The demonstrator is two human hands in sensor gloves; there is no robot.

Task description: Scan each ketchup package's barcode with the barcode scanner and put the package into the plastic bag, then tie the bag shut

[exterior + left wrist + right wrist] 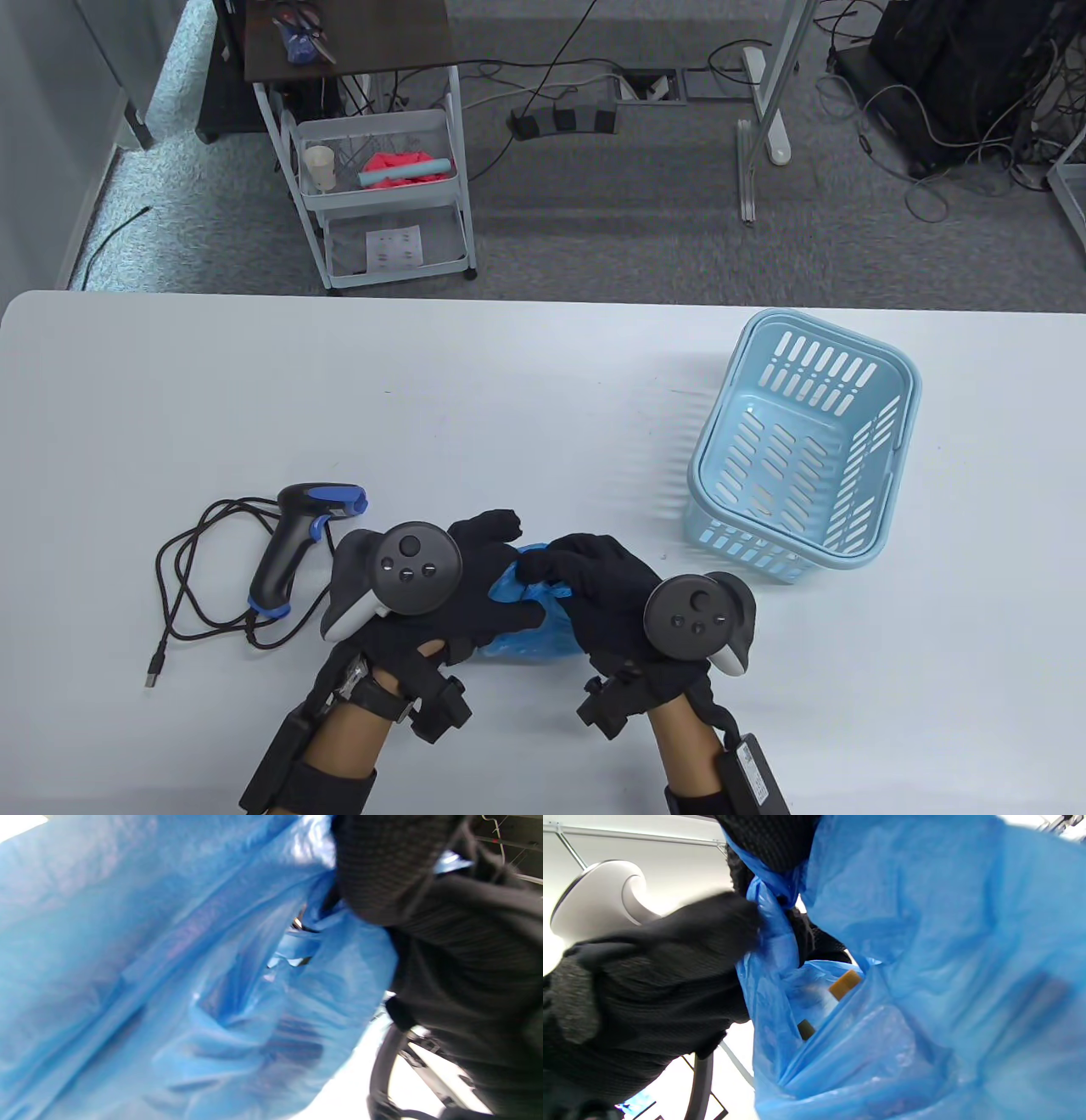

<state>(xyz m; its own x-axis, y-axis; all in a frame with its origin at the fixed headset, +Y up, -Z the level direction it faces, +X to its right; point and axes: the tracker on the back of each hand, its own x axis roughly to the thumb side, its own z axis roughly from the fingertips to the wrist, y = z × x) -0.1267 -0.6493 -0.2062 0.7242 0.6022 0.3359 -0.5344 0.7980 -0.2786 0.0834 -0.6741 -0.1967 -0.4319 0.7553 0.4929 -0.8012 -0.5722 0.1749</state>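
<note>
The blue plastic bag (530, 632) lies on the table near its front edge, between my two hands. My left hand (501, 586) holds the bag's left side, thumb laid across it. My right hand (556, 567) curls over the bag's top and pinches the plastic. In the right wrist view a twisted strand of the bag (774, 895) is held between a right fingertip (772, 836) and the left glove (649, 984). Small packets (845, 984) show inside the bag's mouth. The bag (169, 984) fills the left wrist view. The black and blue barcode scanner (293, 543) lies left of my hands.
A light blue slotted basket (806, 450) stands at the right. The scanner's dark cable (191, 577) loops on the table at the left, ending in a USB plug. A white cart and cables are on the floor beyond the table's far edge.
</note>
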